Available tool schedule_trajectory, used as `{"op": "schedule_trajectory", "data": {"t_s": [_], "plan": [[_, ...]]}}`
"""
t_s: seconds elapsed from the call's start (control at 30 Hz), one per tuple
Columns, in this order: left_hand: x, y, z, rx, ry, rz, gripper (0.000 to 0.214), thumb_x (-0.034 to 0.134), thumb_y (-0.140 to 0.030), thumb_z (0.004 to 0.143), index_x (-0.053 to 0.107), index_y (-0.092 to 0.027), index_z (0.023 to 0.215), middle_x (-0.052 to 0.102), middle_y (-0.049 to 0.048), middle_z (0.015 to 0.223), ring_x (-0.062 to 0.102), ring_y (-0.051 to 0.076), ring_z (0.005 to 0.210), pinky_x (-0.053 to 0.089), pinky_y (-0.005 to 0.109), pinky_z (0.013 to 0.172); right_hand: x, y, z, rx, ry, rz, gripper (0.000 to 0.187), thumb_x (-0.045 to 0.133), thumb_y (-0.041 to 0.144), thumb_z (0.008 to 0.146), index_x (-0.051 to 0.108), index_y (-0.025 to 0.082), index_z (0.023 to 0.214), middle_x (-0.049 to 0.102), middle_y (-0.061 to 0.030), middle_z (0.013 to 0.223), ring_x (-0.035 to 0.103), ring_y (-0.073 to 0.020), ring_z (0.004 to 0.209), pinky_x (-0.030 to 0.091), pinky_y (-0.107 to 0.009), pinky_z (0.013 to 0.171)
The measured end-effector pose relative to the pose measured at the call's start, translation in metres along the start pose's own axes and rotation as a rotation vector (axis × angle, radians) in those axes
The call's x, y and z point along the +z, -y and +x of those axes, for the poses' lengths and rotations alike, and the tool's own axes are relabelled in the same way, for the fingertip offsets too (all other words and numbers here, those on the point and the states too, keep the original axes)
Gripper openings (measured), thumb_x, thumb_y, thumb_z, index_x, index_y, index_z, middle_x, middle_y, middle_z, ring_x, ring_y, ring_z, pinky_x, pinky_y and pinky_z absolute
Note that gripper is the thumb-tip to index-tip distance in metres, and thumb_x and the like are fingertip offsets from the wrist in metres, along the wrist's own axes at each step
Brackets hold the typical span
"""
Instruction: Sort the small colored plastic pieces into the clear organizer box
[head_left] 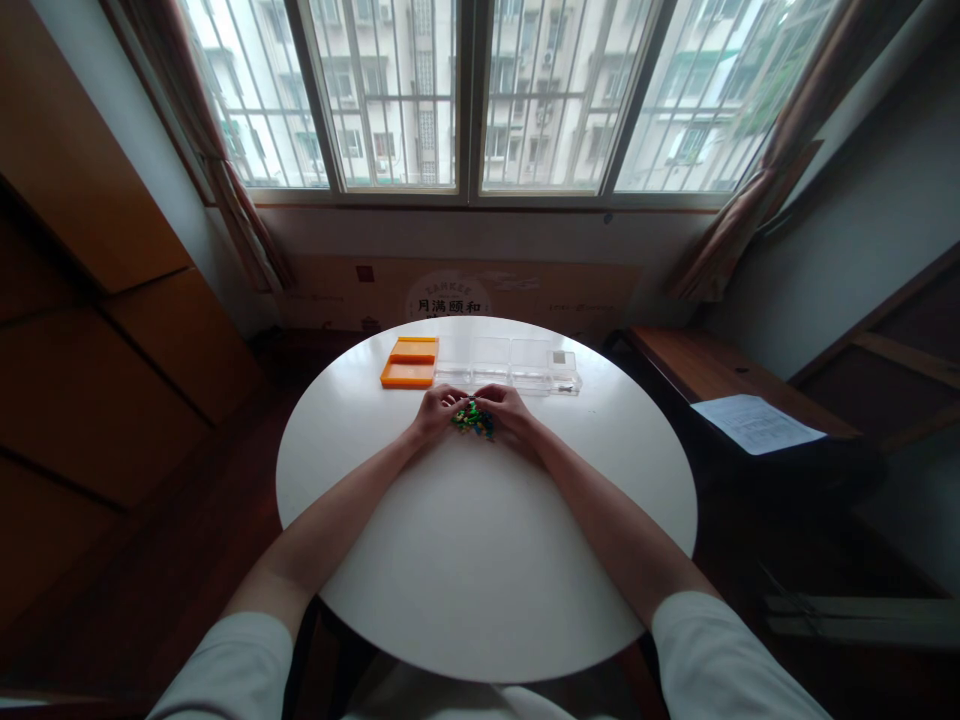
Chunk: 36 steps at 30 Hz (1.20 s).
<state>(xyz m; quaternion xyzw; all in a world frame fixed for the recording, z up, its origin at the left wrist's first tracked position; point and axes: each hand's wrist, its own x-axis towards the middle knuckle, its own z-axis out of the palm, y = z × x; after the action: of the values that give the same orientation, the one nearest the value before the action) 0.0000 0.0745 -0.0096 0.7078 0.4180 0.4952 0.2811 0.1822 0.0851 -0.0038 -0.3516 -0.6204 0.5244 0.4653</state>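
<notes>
Green sm. bits (474,420) btwn hands (437,412), clr. boxes (491,352)

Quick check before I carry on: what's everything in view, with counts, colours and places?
Small pieces: too many to count; green, yellow, some blue; pile on the table between the hands
Orange box: one; orange; open, far side of table
Clear boxes: apparently four; transparent; row right of the orange box
Table: one; white; centre
Paper: one visible sheet; white; on the bench
Bench: one; brown; right
Cabinet: one; orange-brown; left
Carton: one; tan; under the window
Window: one; greyish frame; ahead
Curtains: two; pinkish-brown; either side of the window
Sleeves: two; white; bottom corners
Left hand: one; bare; left edge of pile
Right hand: one; bare; right edge of pile
</notes>
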Motion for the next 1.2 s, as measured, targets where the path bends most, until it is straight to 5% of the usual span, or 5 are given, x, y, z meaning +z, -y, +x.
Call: {"op": "schedule_trajectory", "data": {"t_s": [1.2], "plan": [[-0.0003, 0.0005, 0.0004, 0.002, -0.002, 0.001, 0.030, 0.065, -0.042, 0.072, 0.069, -0.013, 0.081, 0.065, 0.0052, 0.076, 0.057, 0.012, 0.062, 0.048, 0.024, 0.057, -0.0001, -0.0029, 0.0016, -0.002, -0.001, -0.005, 0.031, 0.075, 0.037, 0.057, 0.067, 0.014, 0.077, 0.066, -0.0035, 0.071, 0.058, -0.0150, 0.065, 0.045, -0.029, 0.064]]}}
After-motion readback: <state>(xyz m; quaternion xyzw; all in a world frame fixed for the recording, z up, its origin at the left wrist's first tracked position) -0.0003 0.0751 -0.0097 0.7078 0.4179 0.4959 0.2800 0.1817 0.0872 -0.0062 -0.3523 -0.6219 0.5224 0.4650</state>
